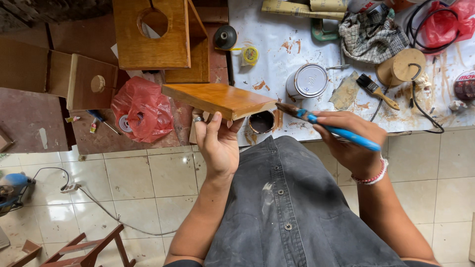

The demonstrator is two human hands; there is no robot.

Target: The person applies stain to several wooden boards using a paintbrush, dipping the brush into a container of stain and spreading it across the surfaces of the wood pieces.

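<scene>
My left hand (217, 141) holds up a flat wooden board (217, 99), glossy orange-brown with wet varnish, gripping it from underneath. My right hand (349, 143) grips a blue-handled paintbrush (329, 126); its bristles touch the board's right end. Just below the board's end an open can of dark brown varnish (261, 121) sits at the worktable's edge.
The white stained table (297, 44) carries a closed tin (307, 80), a second brush (377, 90), a putty scraper (345, 90), a checked rag (368, 32), cables and a red bag (448, 22). Varnished wooden boxes (153, 34) and another red bag (141, 109) lie at left.
</scene>
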